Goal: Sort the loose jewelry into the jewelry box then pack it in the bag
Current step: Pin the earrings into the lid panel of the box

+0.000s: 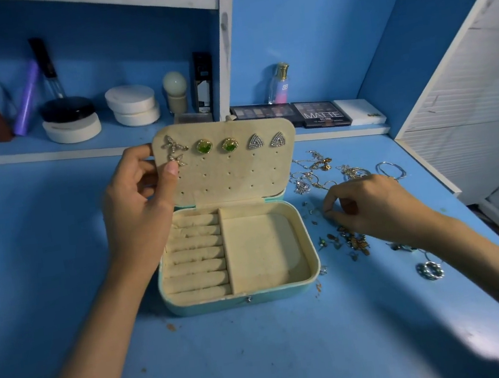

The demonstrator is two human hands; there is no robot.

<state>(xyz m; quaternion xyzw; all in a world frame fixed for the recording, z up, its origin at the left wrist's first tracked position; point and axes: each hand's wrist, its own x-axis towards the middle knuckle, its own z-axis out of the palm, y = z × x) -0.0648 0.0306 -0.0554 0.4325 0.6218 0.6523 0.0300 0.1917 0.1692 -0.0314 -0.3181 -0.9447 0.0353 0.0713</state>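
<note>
Box point(225, 303) sits open, mid-table point(264, 361), lid point(240, 177) upright.
Left hand point(136, 210) grips the lid's left edge: thumb on the inner face, fingers curled behind it.
Lid's top row, left to right: star earrings point(176, 150) just by the thumb tip, two green studs point(204, 147), two triangle studs point(256, 141).
Ring rolls point(193, 256) fill the box's left side, tray point(259, 251) the right.
Right hand point(367, 205) is down on the table right of the box, fingers curled, tips drawn close over small loose pieces point(350, 240). Cannot tell whether they hold one.
Chains point(313, 174) lie tangled beyond that hand, bangle point(391, 170) further right.
Ring point(430, 269) lies near the right forearm, apart from the pile.
Palettes point(321, 114) rest on the ledge behind the lid.
</note>
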